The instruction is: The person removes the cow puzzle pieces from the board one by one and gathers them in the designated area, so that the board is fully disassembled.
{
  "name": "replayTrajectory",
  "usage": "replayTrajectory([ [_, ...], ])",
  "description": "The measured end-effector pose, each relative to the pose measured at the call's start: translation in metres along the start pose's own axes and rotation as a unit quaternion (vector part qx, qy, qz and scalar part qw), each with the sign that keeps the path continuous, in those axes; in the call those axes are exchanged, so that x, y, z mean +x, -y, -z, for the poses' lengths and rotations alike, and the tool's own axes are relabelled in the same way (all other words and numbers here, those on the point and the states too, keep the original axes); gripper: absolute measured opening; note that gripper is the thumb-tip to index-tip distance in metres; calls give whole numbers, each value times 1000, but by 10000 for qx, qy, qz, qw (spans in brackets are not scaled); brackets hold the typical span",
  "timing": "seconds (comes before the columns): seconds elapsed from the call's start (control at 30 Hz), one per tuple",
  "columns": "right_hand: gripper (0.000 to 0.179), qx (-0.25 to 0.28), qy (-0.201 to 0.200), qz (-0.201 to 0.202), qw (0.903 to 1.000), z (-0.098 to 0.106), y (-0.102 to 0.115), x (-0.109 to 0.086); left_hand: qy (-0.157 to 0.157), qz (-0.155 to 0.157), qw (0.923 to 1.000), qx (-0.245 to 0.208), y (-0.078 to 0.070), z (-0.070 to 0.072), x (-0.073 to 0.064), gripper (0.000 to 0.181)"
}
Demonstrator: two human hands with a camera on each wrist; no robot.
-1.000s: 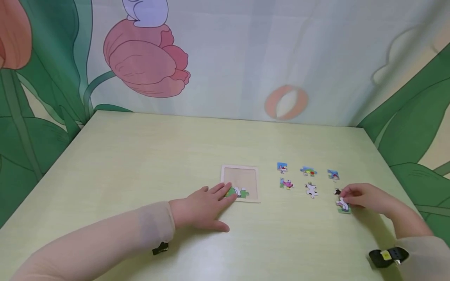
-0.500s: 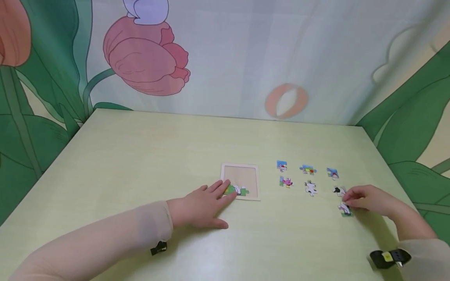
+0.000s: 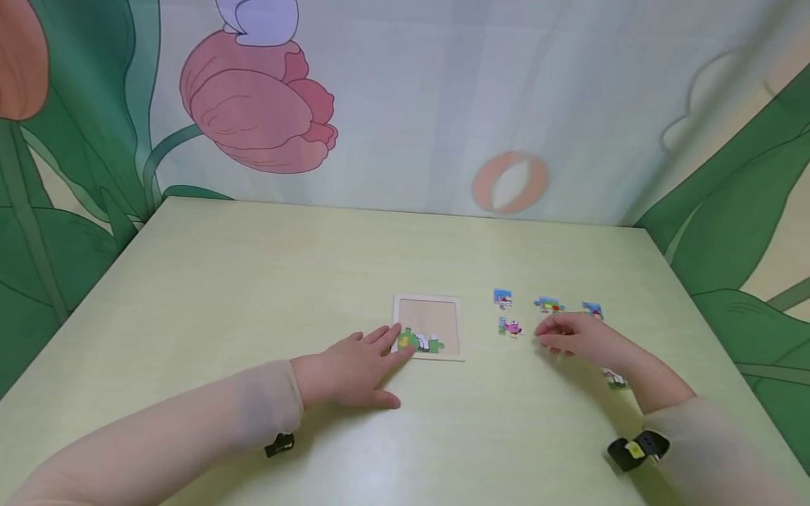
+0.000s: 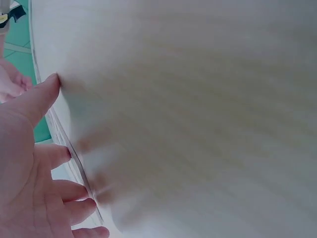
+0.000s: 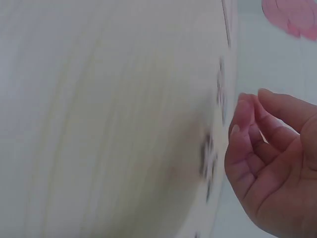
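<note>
In the head view my left hand (image 3: 354,369) lies with spread fingers at the left edge of a small wooden puzzle tray (image 3: 461,330). Several joined pieces (image 3: 420,341), green with white and yellow, lie along the tray's bottom. The left wrist view shows the left fingertips (image 4: 81,191) along the tray's edge. My right hand (image 3: 572,336) hovers over the loose pieces, fingers loosely curled. In the right wrist view nothing shows between its thumb and fingers. A pink-figured piece (image 3: 510,327) lies just left of it. A black, white and green piece (image 3: 615,379) is partly hidden behind the forearm.
Behind the right hand lie a blue piece (image 3: 503,298), a yellow-green piece (image 3: 548,304) and another blue piece (image 3: 593,309). The pale table (image 3: 285,281) ends at a printed curtain (image 3: 405,105). Each wrist carries a black strapped device (image 3: 639,450).
My right hand first shifted the black, white and green piece slightly down and right, then left it and moved left over the middle pieces. The left hand stays by the tray.
</note>
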State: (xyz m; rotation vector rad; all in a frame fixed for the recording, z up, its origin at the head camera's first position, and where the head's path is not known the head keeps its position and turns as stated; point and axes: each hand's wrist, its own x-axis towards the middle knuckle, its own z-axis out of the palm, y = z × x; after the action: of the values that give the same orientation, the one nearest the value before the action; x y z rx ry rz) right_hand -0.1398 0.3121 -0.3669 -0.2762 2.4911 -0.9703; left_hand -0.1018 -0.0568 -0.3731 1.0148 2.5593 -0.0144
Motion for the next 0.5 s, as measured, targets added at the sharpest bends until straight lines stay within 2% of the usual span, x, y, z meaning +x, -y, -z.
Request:
replayTrajectory([
  [0.1, 23, 214, 116, 272, 9993, -20, 20, 19, 14, 5, 10000, 19, 0, 0, 0, 81],
  [0.2, 21, 152, 186, 578, 9980, -39, 40, 35, 33, 23, 10000, 50, 0, 0, 0, 81],
  [0.33, 27, -317, 302, 862, 9953, -61, 65, 52, 72, 64, 9999, 112, 2, -1, 1, 81],
  [0.5, 33, -834, 467, 788, 9923, -76, 85, 60, 60, 22, 9999, 104, 2, -1, 0, 86],
])
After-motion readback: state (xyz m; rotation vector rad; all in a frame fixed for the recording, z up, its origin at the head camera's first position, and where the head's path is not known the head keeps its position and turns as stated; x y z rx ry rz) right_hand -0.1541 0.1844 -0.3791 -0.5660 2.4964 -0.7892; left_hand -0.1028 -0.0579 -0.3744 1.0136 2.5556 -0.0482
